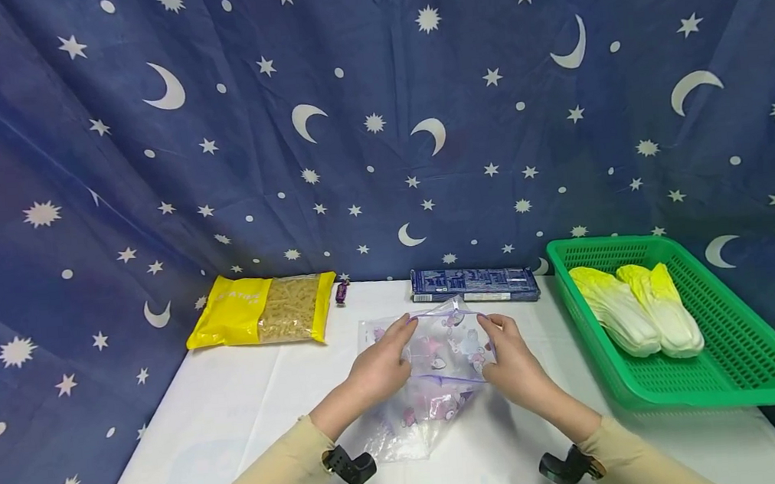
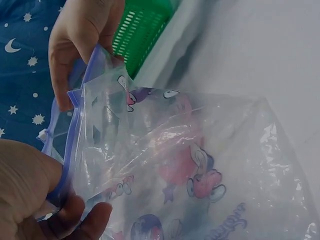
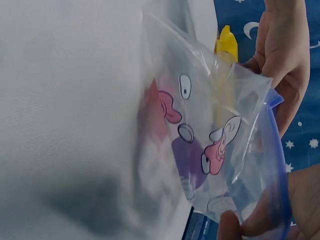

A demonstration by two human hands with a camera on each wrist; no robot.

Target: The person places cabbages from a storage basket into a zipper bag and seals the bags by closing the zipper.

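Observation:
Both hands grip a clear plastic zip bag [image 1: 436, 407] at its mouth and hold it spread apart over the table. Purple zip strips [image 2: 75, 135] edge the mouth, and a small white slider [image 2: 44, 134] sits on one of them. Pink and purple cartoon figures are printed on the film. My left hand [image 1: 381, 365] pinches the left side of the mouth, its thumb and fingers curled over the edge. On the opposite side my right hand [image 1: 515, 361] holds the rim the same way. Only the printed film and creases show in the bag.
A yellow bag of pasta [image 1: 238, 313] lies at the back left, beside a small purple wrapped candy [image 1: 342, 292]. Behind the zip bag is a flat dark blue packet [image 1: 474, 282]. At right, a green basket [image 1: 758, 325] holds two napa cabbages [image 1: 663, 310]. A starry curtain [image 1: 380, 158] hangs behind.

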